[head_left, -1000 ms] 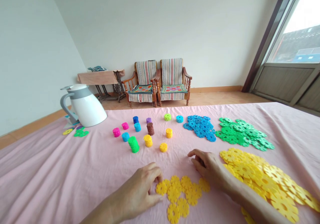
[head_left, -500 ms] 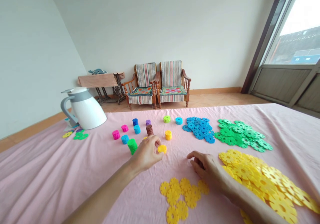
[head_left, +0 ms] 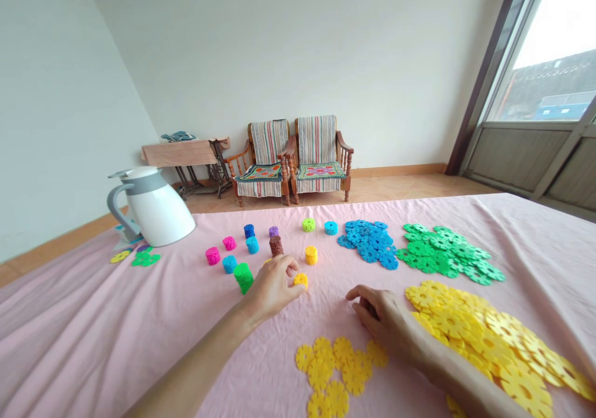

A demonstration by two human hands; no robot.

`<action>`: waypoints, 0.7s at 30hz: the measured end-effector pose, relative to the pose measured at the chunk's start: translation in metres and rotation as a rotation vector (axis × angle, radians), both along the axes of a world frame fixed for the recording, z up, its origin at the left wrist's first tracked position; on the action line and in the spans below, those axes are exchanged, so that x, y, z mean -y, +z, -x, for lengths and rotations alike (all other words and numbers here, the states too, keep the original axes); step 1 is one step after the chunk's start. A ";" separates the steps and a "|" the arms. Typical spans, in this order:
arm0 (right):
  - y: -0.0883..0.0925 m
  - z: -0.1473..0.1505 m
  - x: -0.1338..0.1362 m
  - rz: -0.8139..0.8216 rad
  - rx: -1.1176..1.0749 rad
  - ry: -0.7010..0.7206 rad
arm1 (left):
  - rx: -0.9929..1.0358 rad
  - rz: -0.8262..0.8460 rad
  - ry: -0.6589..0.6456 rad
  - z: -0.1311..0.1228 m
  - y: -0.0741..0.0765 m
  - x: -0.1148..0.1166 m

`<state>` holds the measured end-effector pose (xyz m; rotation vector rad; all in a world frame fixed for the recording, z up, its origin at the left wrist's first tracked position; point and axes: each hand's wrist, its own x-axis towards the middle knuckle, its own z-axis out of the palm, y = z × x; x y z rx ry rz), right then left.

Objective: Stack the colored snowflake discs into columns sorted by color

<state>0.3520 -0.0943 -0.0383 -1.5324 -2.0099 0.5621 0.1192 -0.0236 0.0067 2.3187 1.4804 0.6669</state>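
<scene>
My left hand (head_left: 274, 286) is at a short stack of yellow flower-shaped discs (head_left: 300, 281) on the cloth. Its thumb and bent fingers are apart, with the thumb beside the stack. Just beyond stand another yellow stack (head_left: 311, 255) and a brown stack (head_left: 275, 246), partly covered by the hand. A tall green stack (head_left: 243, 278) is left of the wrist. My right hand (head_left: 379, 309) hovers or rests low over the cloth, fingers loosely bent, nothing visible in it. It lies between loose yellow discs (head_left: 338, 368) and a big yellow heap (head_left: 484, 331).
Several small stacks, among them a pink stack (head_left: 213, 256) and a lime stack (head_left: 308, 224), stand farther back. A blue pile (head_left: 370, 241) and a green pile (head_left: 449, 251) lie at right. A white jug (head_left: 161, 213) stands at left on the pink cloth (head_left: 177, 318).
The fingers of my left hand have come slightly away from the short yellow stack, which stays in place. My right hand is nearly still. The view has shifted a little.
</scene>
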 end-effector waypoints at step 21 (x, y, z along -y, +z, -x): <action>0.030 0.063 -0.029 -0.031 0.442 0.181 | 0.044 -0.085 0.011 0.016 -0.033 0.018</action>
